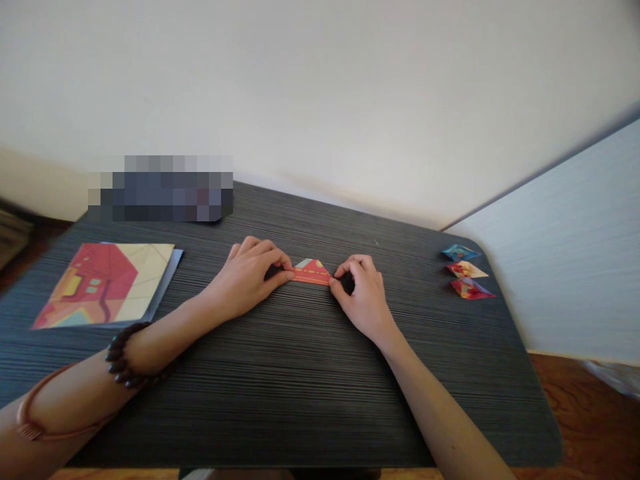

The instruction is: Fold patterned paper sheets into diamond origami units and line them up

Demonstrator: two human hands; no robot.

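A small piece of folded red patterned paper (314, 272) lies near the middle of the dark table, flat along its lower edge and peaked at the top. My left hand (253, 275) pinches its left corner between thumb and fingers. At the opposite corner, my right hand (363, 293) has thumb and index finger closed on the paper. A bead bracelet (123, 357) and a thin reddish-brown band (33, 413) are on my left forearm.
Patterned paper sheets (107, 283) lie stacked at the left of the table (280, 400). Three folded paper pieces, blue (460, 252), cream-orange (467, 269) and red (471, 289), stand in a row at the right. A pixelated dark object (165, 193) sits at the back left, before a white wall.
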